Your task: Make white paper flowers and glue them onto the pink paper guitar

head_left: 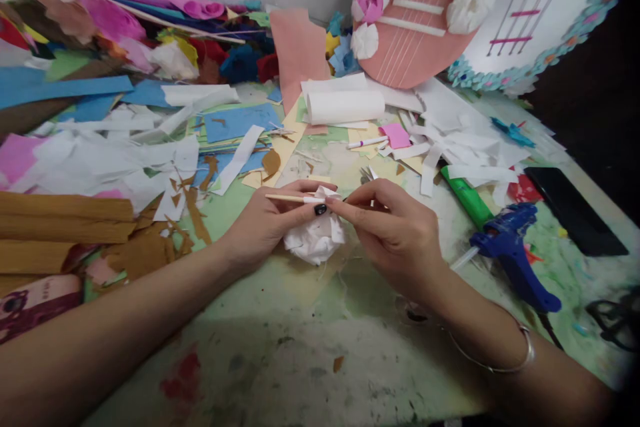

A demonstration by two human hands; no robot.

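Note:
Near the middle of the table my left hand is closed around a thin wooden stick and a crumpled white paper flower. The stick lies almost level, its right end wrapped in white paper, and the ruffled petals hang below the thumb. My right hand is closed in a pinch at the wrapped end, its fingertips against the white paper. Just behind its knuckles shows a small metallic thing, partly hidden, so I cannot tell its kind.
A blue glue gun and a black phone lie at right. A white paper roll is behind my hands. Brown crepe paper and paper scraps cover the left. A pink guitar-shaped decoration stands at the back.

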